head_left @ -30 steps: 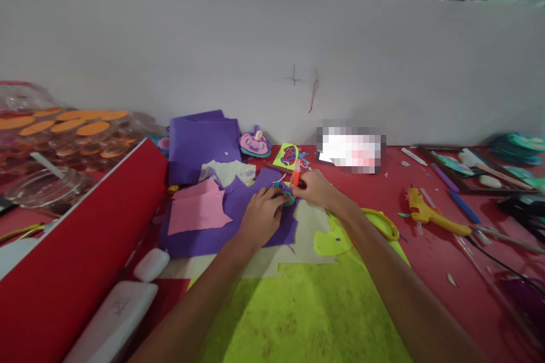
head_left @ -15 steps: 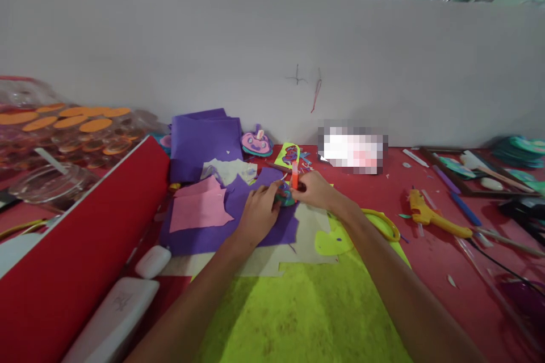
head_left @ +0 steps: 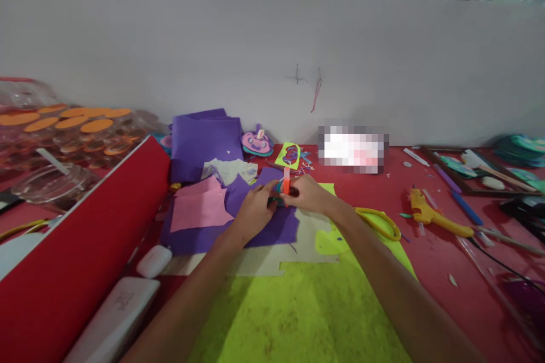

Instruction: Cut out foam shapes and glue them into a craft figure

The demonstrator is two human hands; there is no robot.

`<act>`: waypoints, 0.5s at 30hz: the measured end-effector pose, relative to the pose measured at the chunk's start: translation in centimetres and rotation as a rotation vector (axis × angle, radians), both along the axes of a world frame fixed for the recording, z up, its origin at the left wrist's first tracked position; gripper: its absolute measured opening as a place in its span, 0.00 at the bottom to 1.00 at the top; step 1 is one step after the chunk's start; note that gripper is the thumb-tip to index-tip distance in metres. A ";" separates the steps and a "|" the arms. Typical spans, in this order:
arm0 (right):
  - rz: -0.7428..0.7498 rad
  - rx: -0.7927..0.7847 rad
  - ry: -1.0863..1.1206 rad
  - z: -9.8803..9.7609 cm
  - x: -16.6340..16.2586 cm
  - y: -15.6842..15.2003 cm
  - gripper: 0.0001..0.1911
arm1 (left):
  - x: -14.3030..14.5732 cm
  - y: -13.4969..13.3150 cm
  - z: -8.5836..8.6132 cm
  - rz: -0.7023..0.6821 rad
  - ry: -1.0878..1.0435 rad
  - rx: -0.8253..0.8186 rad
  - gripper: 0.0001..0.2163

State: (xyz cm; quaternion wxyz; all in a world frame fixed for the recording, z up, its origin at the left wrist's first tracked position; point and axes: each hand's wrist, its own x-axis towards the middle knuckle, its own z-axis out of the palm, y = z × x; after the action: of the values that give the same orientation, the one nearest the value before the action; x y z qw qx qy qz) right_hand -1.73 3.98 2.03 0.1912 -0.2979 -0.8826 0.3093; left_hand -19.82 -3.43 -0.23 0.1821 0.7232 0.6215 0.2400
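Just above the middle of the frame, both hands meet over a purple felt sheet that lies on the red table. The left hand has its fingers curled, and its fingertips press on a small felt piece, teal and purple as far as the blur allows. The right hand is closed around a short orange tool, which stands nearly upright and touches that piece; whether it is a cutter or a pen cannot be told. Left of the hands a pink sheet overlaps the purple one. A lime-green sheet fills the lower centre beneath the forearms. Yellow scissors lie just right of the right wrist, and a yellow glue gun lies farther right. A red roll runs along the lower left, with two white cases beside it. A finished pink-and-teal figure sits by the grey partition.
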 end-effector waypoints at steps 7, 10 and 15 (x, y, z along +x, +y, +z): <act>0.090 0.028 0.050 -0.6 -0.3 0.0 0.07 | -0.3 0.0 0.4 -0.037 -0.043 0.003 0.23; 0.121 0.050 0.083 -0.7 -0.2 0.1 0.08 | -0.2 0.0 0.3 -0.028 -0.015 -0.001 0.20; 0.118 -0.009 0.083 0.0 0.0 0.1 0.06 | -0.2 0.1 0.3 -0.054 -0.009 0.016 0.20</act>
State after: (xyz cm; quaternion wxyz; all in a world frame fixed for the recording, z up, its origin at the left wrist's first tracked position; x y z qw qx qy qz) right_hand -1.69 4.03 2.00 0.2078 -0.2332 -0.8885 0.3362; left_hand -20.03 -3.37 0.08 0.1854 0.7401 0.5989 0.2433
